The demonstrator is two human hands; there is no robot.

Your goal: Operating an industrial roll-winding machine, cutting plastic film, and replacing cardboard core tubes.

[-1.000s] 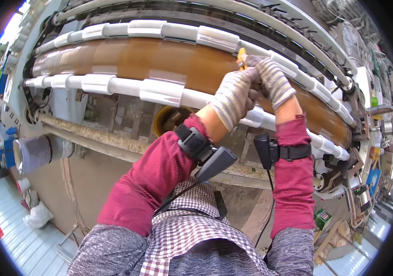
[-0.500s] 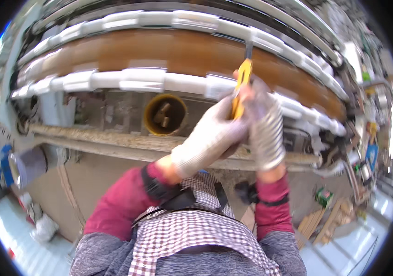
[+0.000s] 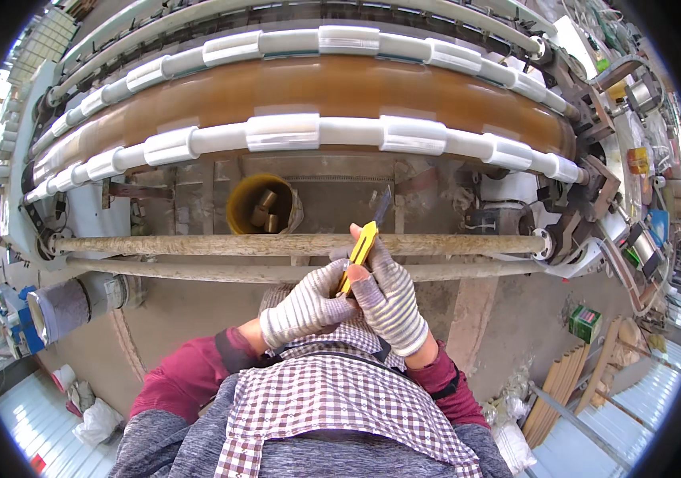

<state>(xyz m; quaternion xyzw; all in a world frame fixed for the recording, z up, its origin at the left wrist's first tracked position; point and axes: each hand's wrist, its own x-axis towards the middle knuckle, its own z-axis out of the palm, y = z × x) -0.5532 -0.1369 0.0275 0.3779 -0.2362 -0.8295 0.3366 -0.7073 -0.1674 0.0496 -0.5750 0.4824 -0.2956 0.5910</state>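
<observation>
Your checked shirt front [image 3: 332, 398] fills the bottom of the view, red sleeves [image 3: 189, 374] either side. Just above it both gloved hands meet at a yellow utility knife [image 3: 362, 247]: your left hand [image 3: 308, 307] is curled against the knife's lower end, your right hand [image 3: 388, 299] is wrapped round the handle, fingers closed on it, grey blade pointing up and slightly right. The knife sits in front of the two horizontal rails [image 3: 276, 244], blade tip just past the upper one. Beyond the rails, left of the knife, an open yellow cylinder [image 3: 237, 209] with small blocks inside. Farther up, the big brown curved coil [image 3: 332, 92] spans the frame, edged by white wrapped segments [image 3: 284, 131] above and below. Right of the knife, low on the floor, a small green box [image 3: 585, 323]
</observation>
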